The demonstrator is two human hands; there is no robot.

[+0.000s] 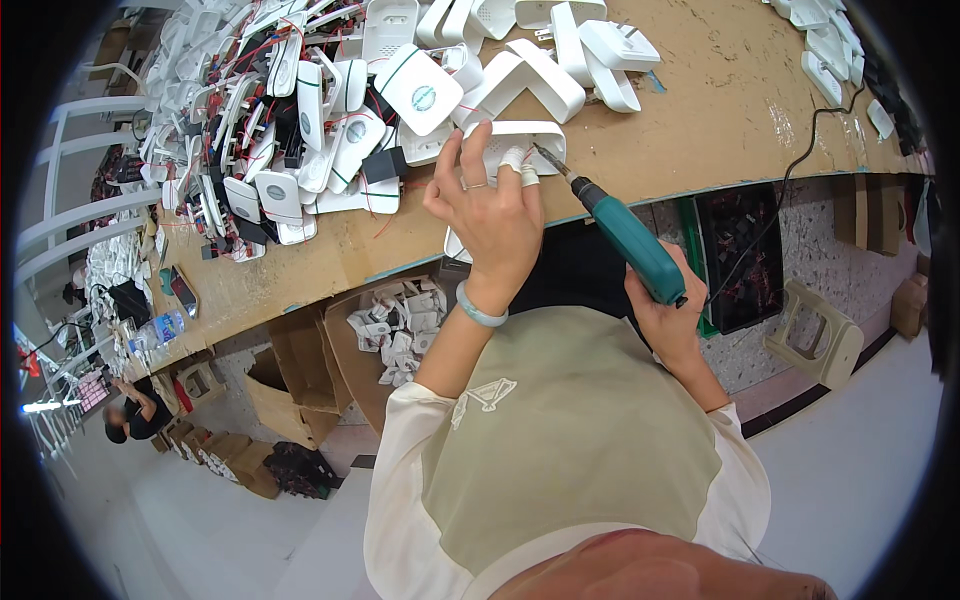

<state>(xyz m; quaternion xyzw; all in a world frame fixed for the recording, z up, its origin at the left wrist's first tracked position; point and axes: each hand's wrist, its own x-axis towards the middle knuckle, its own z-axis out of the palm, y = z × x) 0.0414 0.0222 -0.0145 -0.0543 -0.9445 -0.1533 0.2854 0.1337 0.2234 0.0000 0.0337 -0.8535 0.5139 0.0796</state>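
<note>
My left hand (pixel 490 235) is at the table edge. Its taped fingertips press into a shallow white plastic casing (pixel 545 135), while other fingers are lifted. A short red wire shows inside the casing by those fingertips. My right hand (pixel 668 312) is closed around a green electric screwdriver (pixel 630 238) with a black collar. The tool slants up and left, its thin metal tip at the casing beside the taped fingers. Whether the tip touches a part inside is too small to tell.
A large heap of white casings with red wires (pixel 290 130) covers the table's left. More white shells (pixel 565 60) lie beyond my hands. A black cord (pixel 815 125) runs at right. Below stand a box of small white parts (pixel 400 325), a black crate (pixel 740 255) and a stool (pixel 815 335).
</note>
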